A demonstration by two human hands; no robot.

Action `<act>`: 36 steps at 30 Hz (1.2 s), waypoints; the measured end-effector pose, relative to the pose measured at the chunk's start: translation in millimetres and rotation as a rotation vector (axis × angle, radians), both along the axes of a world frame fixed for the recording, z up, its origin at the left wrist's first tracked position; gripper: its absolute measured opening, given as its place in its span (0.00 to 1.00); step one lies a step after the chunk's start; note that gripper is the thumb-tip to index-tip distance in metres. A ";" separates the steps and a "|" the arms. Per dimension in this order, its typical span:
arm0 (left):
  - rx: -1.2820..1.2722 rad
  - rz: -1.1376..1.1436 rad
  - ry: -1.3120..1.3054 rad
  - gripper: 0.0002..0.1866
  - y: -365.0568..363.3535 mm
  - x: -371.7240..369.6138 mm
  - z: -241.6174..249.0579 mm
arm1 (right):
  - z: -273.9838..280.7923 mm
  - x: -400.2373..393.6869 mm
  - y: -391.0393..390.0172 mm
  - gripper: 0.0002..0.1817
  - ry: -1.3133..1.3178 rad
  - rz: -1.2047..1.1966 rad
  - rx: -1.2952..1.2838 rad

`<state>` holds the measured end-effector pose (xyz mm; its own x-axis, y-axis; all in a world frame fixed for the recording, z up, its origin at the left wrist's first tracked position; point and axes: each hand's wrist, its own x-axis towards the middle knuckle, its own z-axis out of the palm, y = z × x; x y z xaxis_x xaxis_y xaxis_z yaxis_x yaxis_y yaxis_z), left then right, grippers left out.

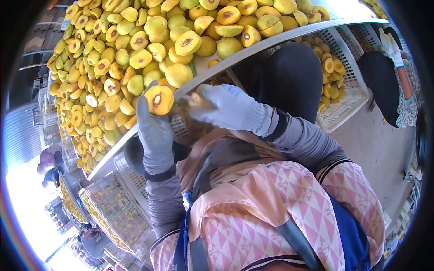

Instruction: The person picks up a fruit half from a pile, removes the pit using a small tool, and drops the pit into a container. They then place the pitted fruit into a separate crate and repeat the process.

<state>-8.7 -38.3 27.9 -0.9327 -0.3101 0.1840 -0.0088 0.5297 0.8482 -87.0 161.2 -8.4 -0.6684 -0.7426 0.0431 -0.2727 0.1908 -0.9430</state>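
Fingers [143, 112], left hand [154, 130]: parted, grasping fruit half [161, 101] | right hand [228, 107]: curled, grip too blurred to tell

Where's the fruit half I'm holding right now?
The fruit half is in your left hand, left of centre in the head view, by the table edge.

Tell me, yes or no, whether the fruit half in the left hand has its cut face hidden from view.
No, the fruit half in the gloved left hand turns its yellow cut face to the camera.
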 end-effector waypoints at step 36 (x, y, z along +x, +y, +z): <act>0.770 0.187 0.131 0.20 59.5 -13.3 12.1 | -12.7 21.6 -18.4 0.08 0.336 -0.188 -0.201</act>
<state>-21.9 21.2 40.0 -0.8384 -0.5436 -0.0405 0.0855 -0.2046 0.9751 -65.3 142.8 -21.1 -0.7154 -0.5637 0.4129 -0.5490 0.0878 -0.8312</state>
